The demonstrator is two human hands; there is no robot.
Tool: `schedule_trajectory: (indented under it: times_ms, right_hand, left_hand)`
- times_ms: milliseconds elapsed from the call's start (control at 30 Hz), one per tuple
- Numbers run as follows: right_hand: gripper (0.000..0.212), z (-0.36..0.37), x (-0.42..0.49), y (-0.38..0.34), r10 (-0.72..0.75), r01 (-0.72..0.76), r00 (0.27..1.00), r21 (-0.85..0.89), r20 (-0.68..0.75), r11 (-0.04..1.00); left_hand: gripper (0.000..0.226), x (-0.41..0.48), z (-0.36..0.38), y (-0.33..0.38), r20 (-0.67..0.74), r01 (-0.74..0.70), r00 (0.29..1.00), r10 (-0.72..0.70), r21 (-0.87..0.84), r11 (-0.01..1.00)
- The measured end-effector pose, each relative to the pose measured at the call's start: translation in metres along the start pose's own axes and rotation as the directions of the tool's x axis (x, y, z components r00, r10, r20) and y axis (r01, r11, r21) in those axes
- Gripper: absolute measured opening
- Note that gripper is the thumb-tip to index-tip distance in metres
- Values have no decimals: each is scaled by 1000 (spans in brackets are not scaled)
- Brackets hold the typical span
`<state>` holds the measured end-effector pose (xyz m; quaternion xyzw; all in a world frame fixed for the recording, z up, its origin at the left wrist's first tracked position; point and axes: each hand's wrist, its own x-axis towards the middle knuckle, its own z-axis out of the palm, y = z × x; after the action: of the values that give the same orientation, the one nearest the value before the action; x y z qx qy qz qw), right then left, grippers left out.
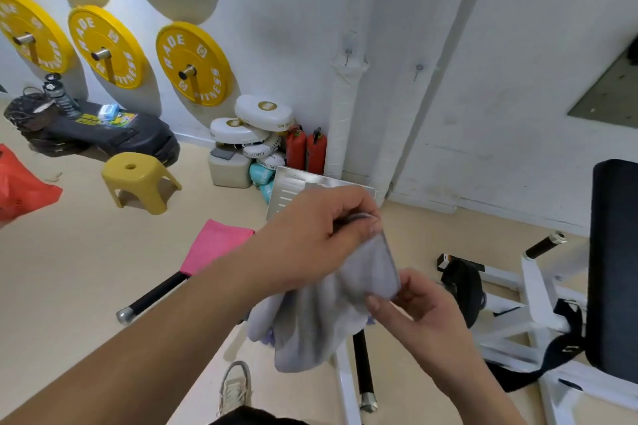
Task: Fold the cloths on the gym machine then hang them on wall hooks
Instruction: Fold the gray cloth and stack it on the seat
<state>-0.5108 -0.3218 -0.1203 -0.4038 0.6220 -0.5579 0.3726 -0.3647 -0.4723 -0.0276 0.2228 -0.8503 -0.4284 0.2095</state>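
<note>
Gripping one grey cloth [331,307], left hand [317,235] and right hand [417,310] fingers [366,217] clamped, one pink cloth [215,247] beyond

Left hand [322,228], right hand [419,305]: pinch grips

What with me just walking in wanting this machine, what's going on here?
A person holds a grey cloth up in the air beside the white gym machine and seems to be folding it. The left hand pinches its upper corner and the right hand pinches a lower edge. A pink cloth hangs draped over a black bar. The two wall hooks carry nothing yet.
</note>
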Motion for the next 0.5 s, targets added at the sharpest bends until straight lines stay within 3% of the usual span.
schedule_trajectory:
  times_ms: [33,100,267,333,433,500]
  right_hand:
    - [37,-4,-1,-6,12,-7,999,111,-45,994]
    - [36,-10,-2,-15,8,24,989,216,-147,976]
    - [20,-20,-3,-17,30,-18,987,75,-155,997]
    - [13,-19,-4,-19,36,-22,978,69,-206,997]
    - [13,-18,-4,-19,3,17,957,66,-290,998]
    - [14,-15,-4,-19,0,8,960,27,-280,1000]
  left_hand:
    - [8,4,-4,3,-21,-34,999,35,39,999]
    - [8,7,-10,6,-56,-54,997,59,82,995]
    - [7,5,-12,5,-145,-24,988,46,147,989]
    - [9,0,-5,5,-121,-2,992,18,130,992]
    - [16,-10,17,3,31,-13,999,10,108,994]
    - [21,-15,36,-1,67,-48,997,41,108,993]
